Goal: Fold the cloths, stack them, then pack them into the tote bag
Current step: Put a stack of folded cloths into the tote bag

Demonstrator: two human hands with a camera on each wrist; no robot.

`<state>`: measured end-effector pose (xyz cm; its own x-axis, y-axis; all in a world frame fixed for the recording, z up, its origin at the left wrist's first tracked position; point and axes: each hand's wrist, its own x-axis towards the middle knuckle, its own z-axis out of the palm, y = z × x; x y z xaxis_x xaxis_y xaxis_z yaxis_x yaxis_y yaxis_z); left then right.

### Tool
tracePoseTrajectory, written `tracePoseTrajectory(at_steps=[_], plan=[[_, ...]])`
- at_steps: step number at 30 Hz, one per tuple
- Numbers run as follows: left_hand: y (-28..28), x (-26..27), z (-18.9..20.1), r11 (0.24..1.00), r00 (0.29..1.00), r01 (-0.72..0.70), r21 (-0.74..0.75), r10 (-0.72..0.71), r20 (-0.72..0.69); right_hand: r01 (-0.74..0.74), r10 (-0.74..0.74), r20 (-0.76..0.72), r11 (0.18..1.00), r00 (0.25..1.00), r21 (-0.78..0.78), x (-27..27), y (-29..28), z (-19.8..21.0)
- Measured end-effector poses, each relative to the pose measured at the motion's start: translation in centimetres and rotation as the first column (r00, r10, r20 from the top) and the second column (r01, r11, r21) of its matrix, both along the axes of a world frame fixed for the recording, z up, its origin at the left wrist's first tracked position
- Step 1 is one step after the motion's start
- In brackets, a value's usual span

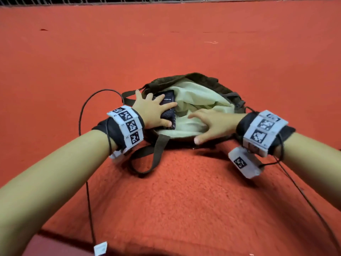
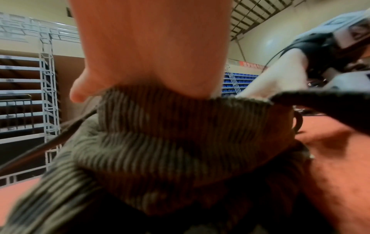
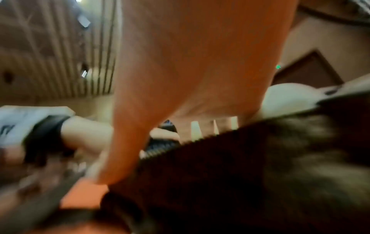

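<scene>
A brown corduroy tote bag lies open on the red carpet, its cream lining showing. A dark folded cloth sits inside at the bag's left side. My left hand lies spread on top of that cloth with straight fingers, pressing it down. My right hand rests flat on the lining at the near right, fingers spread and pointing left, thumb over the near rim. The left wrist view shows my left palm above the ribbed bag. The blurred right wrist view shows my right hand over the bag.
The bag's strap loops toward me on the red carpet. A thin black cable arcs left of the bag, and another trails from my right wrist. A metal railing bounds the carpet's far edge.
</scene>
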<state>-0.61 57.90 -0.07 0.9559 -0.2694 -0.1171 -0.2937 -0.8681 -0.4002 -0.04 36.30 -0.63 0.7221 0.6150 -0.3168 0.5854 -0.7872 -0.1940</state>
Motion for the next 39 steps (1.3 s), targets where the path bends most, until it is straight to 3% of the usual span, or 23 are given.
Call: tracePoseTrajectory(at_steps=[4,10,15,17,19,21,23,24,26,28,30,33,36,37,39], plan=[[-1.1,-0.1,-0.1,0.966,0.957,0.246,-0.075,-0.255,-0.140,-0.102,0.121,0.098,0.978,0.988,-0.180,-0.8,-0.4,-1.1],[1.3,1.1,1.1,0.976,0.948,0.199,-0.090,-0.215,-0.235,-0.074,0.101,0.116,0.973,0.988,-0.217,-1.3,-1.2,1.3],[2.4,1.7,0.6,0.968,0.945,0.200,-0.154,-0.232,-0.231,-0.109,0.157,0.122,0.938,0.980,-0.329,-2.7,-0.6,1.5],[2.8,1.2,0.5,0.915,0.938,0.176,-0.364,-0.268,-0.220,-0.072,0.069,-0.020,0.968,0.997,-0.240,-2.5,-0.7,2.1],[3.5,0.1,1.0,0.726,0.951,0.159,-0.669,-0.294,-0.093,0.109,-0.087,-0.281,0.992,0.956,0.064,-2.1,-0.6,3.0],[4.2,-0.9,1.2,0.554,0.971,0.237,-0.798,-0.173,0.168,0.349,-0.180,-0.418,0.859,0.890,0.375,-1.2,0.8,3.2],[4.2,-2.0,0.9,0.530,0.954,0.176,-0.829,0.115,0.277,0.582,-0.292,-0.541,0.638,0.789,0.504,-0.3,3.5,2.5],[4.5,-2.1,0.1,0.524,0.937,0.049,-0.850,0.271,0.222,0.672,-0.328,-0.611,0.550,0.720,0.496,0.0,5.0,1.9],[4.7,-2.5,-0.7,0.455,0.896,-0.284,-0.844,0.439,-0.065,0.756,-0.339,-0.702,0.485,0.626,0.440,0.0,7.8,1.0],[4.8,-3.1,-1.4,0.483,0.873,-0.472,-0.738,0.371,-0.316,0.768,-0.337,-0.721,0.486,0.606,0.418,0.0,9.7,0.5],[4.9,-3.6,-1.7,0.534,0.867,-0.498,-0.683,0.308,-0.392,0.780,-0.346,-0.722,0.455,0.599,0.429,0.0,10.6,0.3],[4.7,-4.4,-0.2,0.484,0.894,-0.446,-0.753,0.287,-0.345,0.828,-0.309,-0.782,0.356,0.542,0.433,0.0,10.8,-0.1],[4.7,-4.8,2.9,0.353,0.924,-0.320,-0.879,0.321,-0.208,0.869,-0.221,-0.849,0.252,0.480,0.426,0.1,10.9,0.2],[4.8,-4.8,3.6,0.365,0.924,-0.311,-0.878,0.334,-0.188,0.881,-0.188,-0.871,0.234,0.455,0.410,0.0,11.1,0.5],[4.9,-4.9,4.1,0.492,0.916,-0.368,-0.789,0.336,-0.218,0.901,-0.132,-0.907,0.236,0.400,0.363,-0.4,11.7,0.9]])
